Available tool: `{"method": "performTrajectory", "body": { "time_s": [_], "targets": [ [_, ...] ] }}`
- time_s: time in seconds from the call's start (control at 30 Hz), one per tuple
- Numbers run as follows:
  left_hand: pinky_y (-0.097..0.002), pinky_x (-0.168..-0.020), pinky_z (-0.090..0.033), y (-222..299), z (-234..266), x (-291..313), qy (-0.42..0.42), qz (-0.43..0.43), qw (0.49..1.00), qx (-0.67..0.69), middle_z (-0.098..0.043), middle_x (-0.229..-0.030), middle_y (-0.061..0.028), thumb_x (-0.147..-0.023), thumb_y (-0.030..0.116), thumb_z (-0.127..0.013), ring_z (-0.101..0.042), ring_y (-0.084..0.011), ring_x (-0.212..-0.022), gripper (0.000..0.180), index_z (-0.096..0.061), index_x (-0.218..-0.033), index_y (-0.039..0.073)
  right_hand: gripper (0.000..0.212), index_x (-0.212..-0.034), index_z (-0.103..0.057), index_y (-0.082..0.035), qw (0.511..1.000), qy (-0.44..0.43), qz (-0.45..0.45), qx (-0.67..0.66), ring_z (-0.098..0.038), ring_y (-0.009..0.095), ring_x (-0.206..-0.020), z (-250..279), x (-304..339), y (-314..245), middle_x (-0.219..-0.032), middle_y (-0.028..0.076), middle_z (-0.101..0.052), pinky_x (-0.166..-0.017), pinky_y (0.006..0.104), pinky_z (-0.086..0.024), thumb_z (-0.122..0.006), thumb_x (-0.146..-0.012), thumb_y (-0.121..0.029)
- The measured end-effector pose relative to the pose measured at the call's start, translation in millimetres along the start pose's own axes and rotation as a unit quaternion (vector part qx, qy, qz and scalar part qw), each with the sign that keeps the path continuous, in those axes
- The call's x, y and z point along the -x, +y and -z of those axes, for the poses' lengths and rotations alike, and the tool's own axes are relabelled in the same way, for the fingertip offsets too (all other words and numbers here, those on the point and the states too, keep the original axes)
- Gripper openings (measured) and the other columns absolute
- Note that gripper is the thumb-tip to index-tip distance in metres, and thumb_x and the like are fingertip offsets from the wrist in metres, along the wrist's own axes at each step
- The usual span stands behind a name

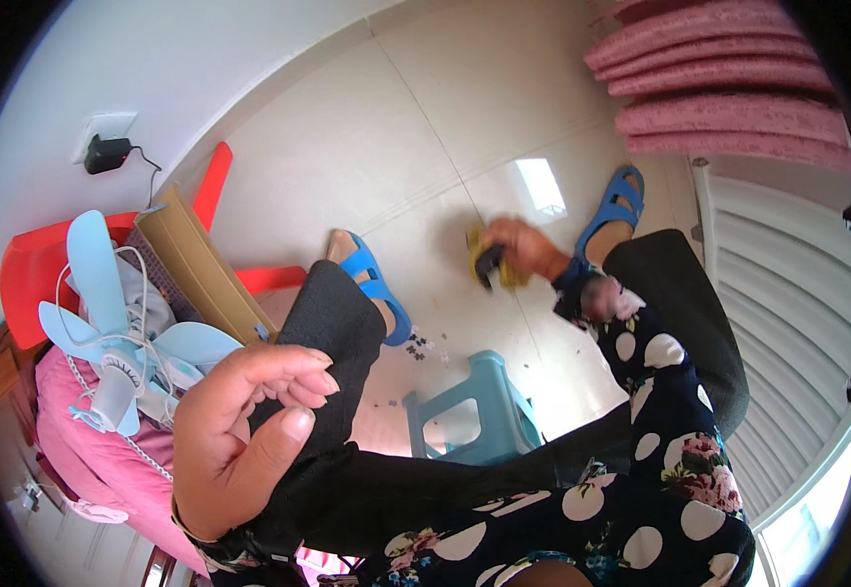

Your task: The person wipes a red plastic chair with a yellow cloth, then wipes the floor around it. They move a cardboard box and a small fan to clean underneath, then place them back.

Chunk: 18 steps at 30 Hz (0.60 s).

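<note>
My left hand [240,430] is raised in the near left, fingers loosely curled and the thumb held apart from them, with nothing visible between. Out over the tiled floor, my right hand [523,247] grips a small yellow-and-black object [485,262]. Motion blur hides its exact kind. Below that hand, toward me, stands a blue-green plastic stool [479,445]. Small dark jigsaw-like pieces [420,345] lie scattered on the floor between the stool and my blue sandal [379,292].
Light blue fan blades [95,264] with a loose cord rest at left on pink fabric [78,430]. Beside them are a cardboard box [205,259] and red plastic furniture [29,264]. A black charger [108,155] is plugged into the wall. Pink curtains [729,83] and white slats [787,284] border the right.
</note>
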<state>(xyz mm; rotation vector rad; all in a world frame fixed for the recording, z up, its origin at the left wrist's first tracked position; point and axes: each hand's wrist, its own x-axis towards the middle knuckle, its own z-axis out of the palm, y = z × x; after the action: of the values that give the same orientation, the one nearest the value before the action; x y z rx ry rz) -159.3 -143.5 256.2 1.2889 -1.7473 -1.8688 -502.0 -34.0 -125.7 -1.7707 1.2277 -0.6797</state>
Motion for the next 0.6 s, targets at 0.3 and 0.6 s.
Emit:
{"method": "performTrajectory", "body": {
  "time_s": [0.3, 0.6],
  "targets": [
    [-0.0295, -0.076, -0.045, 6, 19, 11, -0.011, -0.018, 0.998, -0.055, -0.063, -0.093, -0.0173, -0.085, 0.011, -0.053, -0.059, -0.0192, -0.082, 0.029, -0.056, -0.108, -0.007, 0.047, -0.128, -0.057, -0.028, 0.908, 0.176, -0.185, 0.332, -0.052, 0.042, -0.109, 27, -253, 22, -0.124, 0.017, -0.055, -0.088, 0.0479, -0.044, -0.051, -0.084, -0.013],
    [-0.0305, -0.076, -0.047, 3, 25, 6, -0.009, -0.03, 0.999, -0.012, -0.064, -0.093, -0.0203, -0.082, 0.01, -0.057, -0.062, -0.0227, -0.08, 0.032, -0.057, -0.107, -0.009, 0.017, -0.095, -0.066, -0.015, 0.938, -0.036, 0.062, 0.34, -0.053, 0.03, -0.097, -126, -126, 7, -0.097, 0.004, -0.06, -0.068, 0.043, -0.046, -0.055, -0.084, -0.021]
  ]
}}
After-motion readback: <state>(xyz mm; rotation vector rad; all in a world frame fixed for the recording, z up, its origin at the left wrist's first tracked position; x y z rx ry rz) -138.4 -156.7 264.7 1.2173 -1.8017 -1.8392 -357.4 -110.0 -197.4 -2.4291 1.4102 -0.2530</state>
